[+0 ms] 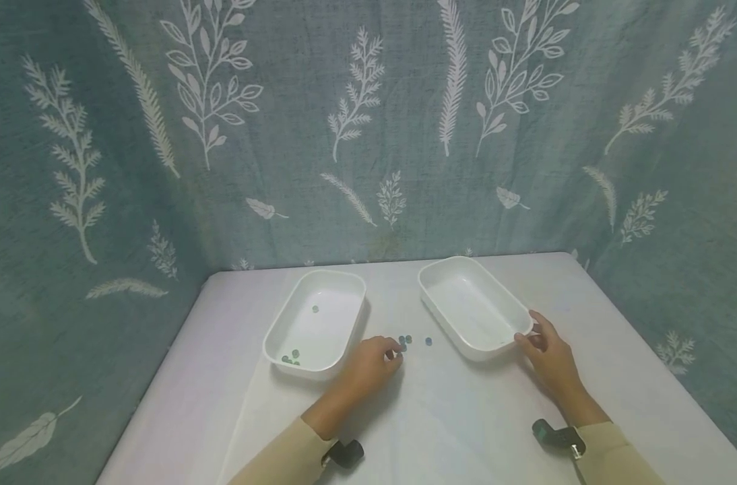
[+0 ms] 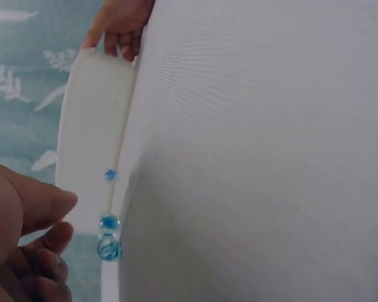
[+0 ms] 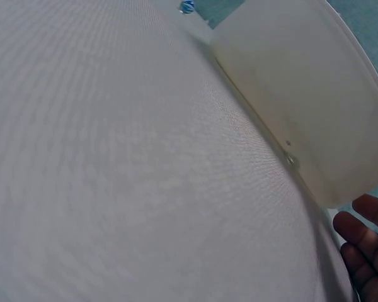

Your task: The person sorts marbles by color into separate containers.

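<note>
One white tray (image 1: 471, 303), long axis slanting far-left to near-right; right hand (image 1: 552, 357) gripping its near-right corner. Left of this tray: loose marbles (image 1: 408, 339); left hand (image 1: 368, 365) beside them, fingertips narrowly parted; beyond, second tray (image 1: 332, 327) containing marbles.

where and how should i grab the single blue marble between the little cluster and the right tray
Pinch the single marble from above, across opposite sides of its middle. It is small and round, so a one-sided push may roll it; it sits apart from the clustered marbles and right tray, leaving room around it.
</note>
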Demonstrator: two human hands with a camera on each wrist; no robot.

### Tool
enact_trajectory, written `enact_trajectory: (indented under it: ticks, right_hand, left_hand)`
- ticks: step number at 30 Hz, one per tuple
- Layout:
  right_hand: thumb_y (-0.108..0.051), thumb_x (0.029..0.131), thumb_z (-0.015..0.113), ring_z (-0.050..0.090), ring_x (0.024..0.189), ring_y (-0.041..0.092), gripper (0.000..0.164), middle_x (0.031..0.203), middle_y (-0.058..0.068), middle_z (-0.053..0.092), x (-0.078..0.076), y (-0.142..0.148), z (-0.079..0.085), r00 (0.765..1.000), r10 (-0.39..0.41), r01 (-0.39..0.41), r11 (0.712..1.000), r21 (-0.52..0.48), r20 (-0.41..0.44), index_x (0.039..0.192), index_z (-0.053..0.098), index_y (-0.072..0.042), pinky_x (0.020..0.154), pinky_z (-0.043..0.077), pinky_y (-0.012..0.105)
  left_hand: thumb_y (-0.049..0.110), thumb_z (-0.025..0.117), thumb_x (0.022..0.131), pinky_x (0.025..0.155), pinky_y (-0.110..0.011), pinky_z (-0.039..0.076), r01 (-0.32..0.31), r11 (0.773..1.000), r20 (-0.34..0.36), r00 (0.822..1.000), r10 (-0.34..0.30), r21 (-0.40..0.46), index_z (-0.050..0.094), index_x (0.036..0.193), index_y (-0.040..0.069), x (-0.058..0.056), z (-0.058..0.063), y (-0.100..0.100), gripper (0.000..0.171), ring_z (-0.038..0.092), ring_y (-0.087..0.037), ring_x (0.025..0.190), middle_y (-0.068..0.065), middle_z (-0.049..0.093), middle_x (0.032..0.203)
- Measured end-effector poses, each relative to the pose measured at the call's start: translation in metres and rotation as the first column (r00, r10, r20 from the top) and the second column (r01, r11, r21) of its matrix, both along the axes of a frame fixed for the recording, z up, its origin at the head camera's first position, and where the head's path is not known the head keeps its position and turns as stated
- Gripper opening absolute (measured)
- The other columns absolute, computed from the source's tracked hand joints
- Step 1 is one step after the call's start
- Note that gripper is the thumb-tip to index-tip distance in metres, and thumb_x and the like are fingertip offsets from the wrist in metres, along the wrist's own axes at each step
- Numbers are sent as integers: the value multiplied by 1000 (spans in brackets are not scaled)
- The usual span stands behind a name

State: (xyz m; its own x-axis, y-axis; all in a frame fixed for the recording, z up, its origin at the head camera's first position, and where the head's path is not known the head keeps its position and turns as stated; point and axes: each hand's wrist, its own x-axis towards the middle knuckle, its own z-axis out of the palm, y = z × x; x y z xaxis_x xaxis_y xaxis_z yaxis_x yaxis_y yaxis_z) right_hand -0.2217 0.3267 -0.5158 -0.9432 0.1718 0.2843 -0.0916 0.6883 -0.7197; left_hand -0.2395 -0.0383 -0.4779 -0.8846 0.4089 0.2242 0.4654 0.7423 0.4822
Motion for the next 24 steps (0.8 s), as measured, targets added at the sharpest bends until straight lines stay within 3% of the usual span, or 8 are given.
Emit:
enact_trajectory:
  ticks: [11, 17, 24]
  right_hand:
    - [-46, 97, 55, 56, 112, 47, 70, 131, 29, 52, 0, 0, 1, 999, -23, 23, 1000, 5, 37, 152, 29, -9, 86, 47, 64]
    - [-45, 98, 54, 55, 112, 48, 70, 132, 29, 50, 1, -1, 3, 999, -22, 21, 1000, 8, 41, 152, 28, -8, 86, 46, 65]
    - [-44, 98, 54, 55, 112, 48, 70, 131, 29, 51, 1, -2, 3, 999, -17, 17, 1000, 4, 31, 152, 29, -8, 85, 47, 64]
  left_hand:
    - [19, 75, 84, 72, -29, 52, -61, 998, 44, 997, 62, -33, 72, 100, 13, 8, -1, -9, 17, 61, -14, 80, 3, 66, 85]
    - [20, 74, 84, 70, -30, 52, -61, 996, 21, 998, 63, -57, 73, 99, 12, 8, -5, -12, 16, 62, -14, 77, 2, 67, 83]
    - [20, 72, 86, 70, -30, 52, -69, 996, 53, 996, 73, -65, 72, 101, 11, 10, -5, -14, 17, 61, -13, 78, 1, 67, 85]
